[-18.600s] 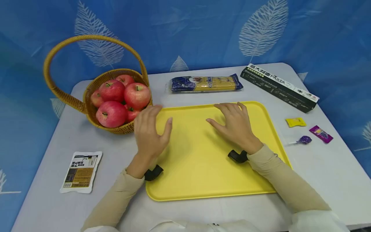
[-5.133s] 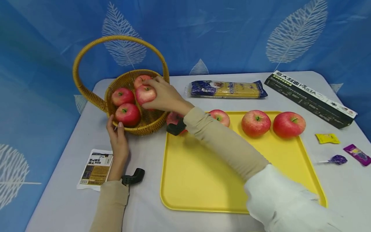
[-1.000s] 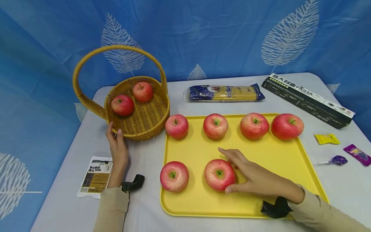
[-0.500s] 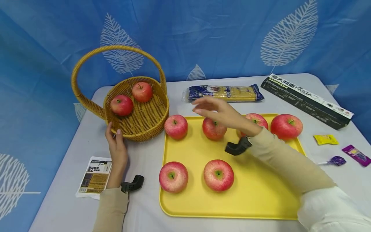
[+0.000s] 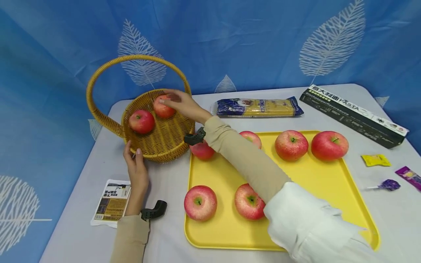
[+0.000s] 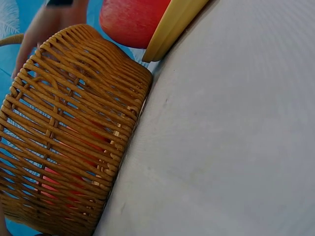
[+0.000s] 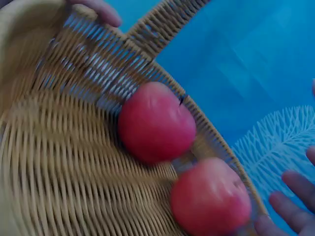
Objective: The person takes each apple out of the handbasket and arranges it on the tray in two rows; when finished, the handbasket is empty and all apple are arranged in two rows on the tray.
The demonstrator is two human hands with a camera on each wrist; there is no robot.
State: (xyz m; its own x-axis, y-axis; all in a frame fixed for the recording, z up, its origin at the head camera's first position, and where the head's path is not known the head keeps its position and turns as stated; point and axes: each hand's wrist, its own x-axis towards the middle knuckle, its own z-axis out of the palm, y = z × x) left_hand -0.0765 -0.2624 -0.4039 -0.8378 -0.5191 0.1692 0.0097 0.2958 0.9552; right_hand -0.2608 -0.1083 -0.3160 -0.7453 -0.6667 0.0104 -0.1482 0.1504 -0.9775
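Two red apples sit in the wicker basket (image 5: pixel 161 146): the left apple (image 5: pixel 141 121) and the back apple (image 5: pixel 163 106). My right hand (image 5: pixel 184 104) reaches over the basket rim, thumb and fingers spread at the back apple. In the right wrist view its fingers (image 7: pixel 293 206) stand apart beside that apple (image 7: pixel 211 196). My left hand (image 5: pixel 136 171) rests against the basket's near-left outside, fingers relaxed at the rim. More apples stand on the yellow tray (image 5: pixel 312 190): a back row including a dark red apple (image 5: pixel 329 145), partly hidden by my right arm, and two in front.
Behind the tray lie a noodle packet (image 5: pixel 260 107) and a long black pasta box (image 5: pixel 355 115). At right are a yellow candy (image 5: pixel 375 160), a purple lollipop (image 5: pixel 389 185) and a purple wrapper (image 5: pixel 409 176). A white-and-brown pouch (image 5: pixel 112 202) lies beside my left forearm.
My right hand has left the front apple on the tray and moved left and back into the basket. The basket now holds two apples; the others went onto the tray. My left hand stays put.
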